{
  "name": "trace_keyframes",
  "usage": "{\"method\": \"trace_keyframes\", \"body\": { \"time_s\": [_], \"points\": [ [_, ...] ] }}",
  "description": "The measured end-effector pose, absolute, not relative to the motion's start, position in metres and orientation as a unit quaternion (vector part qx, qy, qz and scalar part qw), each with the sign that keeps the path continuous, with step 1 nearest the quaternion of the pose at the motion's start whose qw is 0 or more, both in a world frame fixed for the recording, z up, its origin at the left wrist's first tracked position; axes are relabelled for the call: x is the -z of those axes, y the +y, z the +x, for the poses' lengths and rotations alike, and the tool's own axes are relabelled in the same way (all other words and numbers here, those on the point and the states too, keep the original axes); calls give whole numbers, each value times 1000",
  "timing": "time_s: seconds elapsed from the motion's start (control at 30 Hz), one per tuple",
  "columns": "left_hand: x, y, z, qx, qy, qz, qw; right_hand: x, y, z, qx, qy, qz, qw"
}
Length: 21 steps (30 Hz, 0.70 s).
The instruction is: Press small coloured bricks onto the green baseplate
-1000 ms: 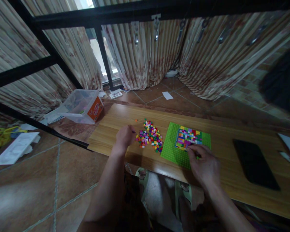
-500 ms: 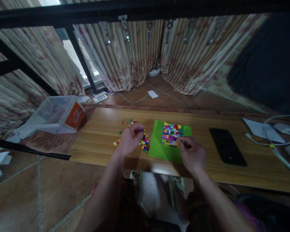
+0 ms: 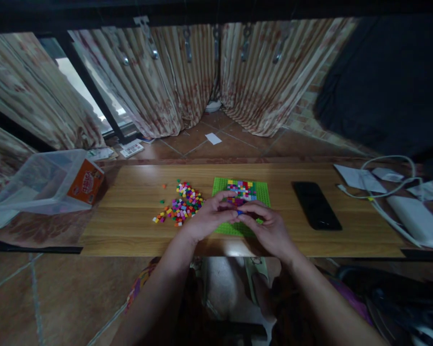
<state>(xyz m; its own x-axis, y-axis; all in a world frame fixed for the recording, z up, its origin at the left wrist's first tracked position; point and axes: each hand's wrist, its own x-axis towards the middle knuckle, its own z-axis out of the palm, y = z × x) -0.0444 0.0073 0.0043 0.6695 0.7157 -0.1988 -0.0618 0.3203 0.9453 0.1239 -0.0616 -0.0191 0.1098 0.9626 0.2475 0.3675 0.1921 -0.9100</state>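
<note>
My left hand [image 3: 212,214] and my right hand [image 3: 267,224] meet over the near part of a green studded baseplate [image 3: 262,192]. Between their fingertips is a small blue brick [image 3: 239,212], pinched from both sides. Behind the fingers, a block of many-coloured bricks [image 3: 242,187] stands on the baseplate, its near part hidden by my hands. To the left of the plate lies a loose pile of small coloured bricks [image 3: 182,206], partly beside my left wrist.
A black phone [image 3: 316,205] lies on the wooden table [image 3: 130,202] right of the baseplate. White cables [image 3: 389,218] and a white box-shaped device [image 3: 418,218] are at the far right. A clear plastic bin [image 3: 50,178] with an orange label stands at the left.
My left hand has moved right from the brick pile to the baseplate with a blue brick. My right hand has come to meet it. The view has shifted to the right.
</note>
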Motion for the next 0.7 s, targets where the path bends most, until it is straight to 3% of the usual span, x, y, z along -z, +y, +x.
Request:
{"method": "trace_keyframes", "body": {
  "time_s": [0.13,0.37,0.7],
  "points": [
    [-1,13,-46,-279,353,546,707,23,-61,127,-235,-544,-651,475],
    [26,31,-49,-315,487,635,510,29,-58,124,-123,-520,-766,356],
    [36,28,-37,-280,450,694,487,34,-50,119,-62,-562,-767,304]
  ]
}}
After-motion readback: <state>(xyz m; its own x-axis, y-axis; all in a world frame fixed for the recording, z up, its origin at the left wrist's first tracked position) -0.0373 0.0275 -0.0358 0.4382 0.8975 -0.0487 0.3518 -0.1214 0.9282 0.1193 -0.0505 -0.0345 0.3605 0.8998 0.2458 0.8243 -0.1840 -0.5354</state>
